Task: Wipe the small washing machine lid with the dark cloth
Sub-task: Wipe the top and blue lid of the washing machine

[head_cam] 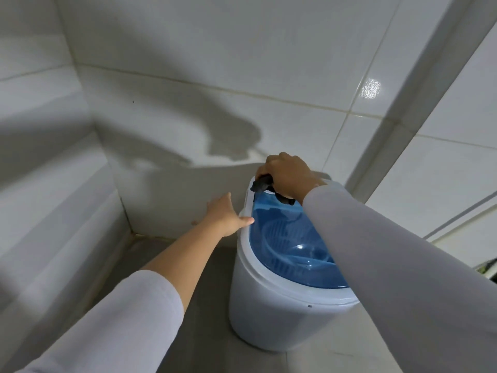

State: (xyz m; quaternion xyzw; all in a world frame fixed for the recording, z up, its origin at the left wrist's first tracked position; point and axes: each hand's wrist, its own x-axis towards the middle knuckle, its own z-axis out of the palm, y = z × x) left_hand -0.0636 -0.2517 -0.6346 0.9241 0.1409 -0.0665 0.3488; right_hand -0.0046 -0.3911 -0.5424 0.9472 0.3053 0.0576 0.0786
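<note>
The right hand (286, 175) is pressing the bunched cloth (262, 183), fingers curled tight around it, on the far rim of the lid (282, 238). The left hand (228, 216) is bracing the lid's left edge, fingers spread, holding nothing. Pushing harder could tip the washer (271, 313) (it looks light).

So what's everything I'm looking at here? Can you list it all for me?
washing machine: one, white, small round tub standing on the floor near the corner of the walls
lid: one, see-through blue, shut on top of the machine, ribbed basket visible beneath it
dark cloth: one, black, bunched at the far edge of the lid
wall tiles: many, white, glossy, behind and to both sides
floor: one, grey, under the machine
left hand: one, open, thumb resting on the machine's left rim
right hand: one, its grip closed on the cloth at the far end of the lid
sleeves: two, white, the left pushed up the forearm
</note>
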